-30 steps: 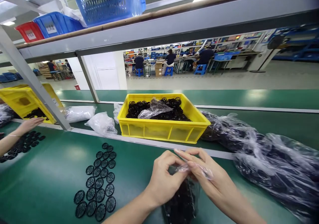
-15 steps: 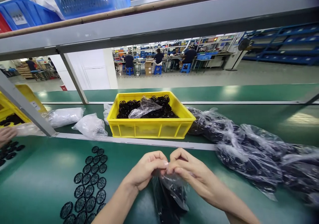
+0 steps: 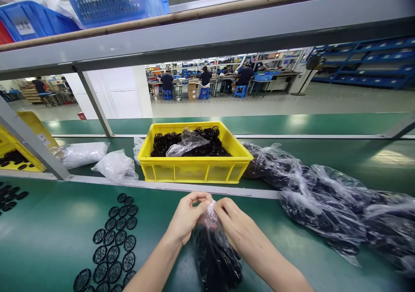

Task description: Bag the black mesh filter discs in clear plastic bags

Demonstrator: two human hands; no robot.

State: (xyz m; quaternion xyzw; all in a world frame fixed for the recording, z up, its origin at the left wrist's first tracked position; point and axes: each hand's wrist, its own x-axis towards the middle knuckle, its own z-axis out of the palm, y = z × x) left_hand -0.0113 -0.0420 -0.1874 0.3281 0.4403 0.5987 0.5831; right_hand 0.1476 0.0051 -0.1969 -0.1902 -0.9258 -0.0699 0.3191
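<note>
A clear plastic bag [image 3: 218, 257] with dark contents hangs or rests on the green table in front of me, its neck gathered between my hands. My left hand [image 3: 191, 216] pinches the neck from the left, fingers curled. From the right, my right hand [image 3: 228, 218] grips the same neck with its fingertips close to the left ones. Something pinkish shows through the plastic just under the fingers; I cannot make out what. Left of my forearm, several round black spoked parts [image 3: 113, 254] lie flat in loose rows.
Behind my hands stands a yellow bin [image 3: 191, 171] of black parts with a crumpled bag on top. Filled clear bags [image 3: 320, 201] lie at the right, white bags [image 3: 116, 165] at the left. A shelf beam [image 3: 207, 28] crosses overhead. People sit working far behind.
My hands have shifted slightly left, and the bag's neck is now bunched upright between them. The other person's hand at the left edge has gone from view.
</note>
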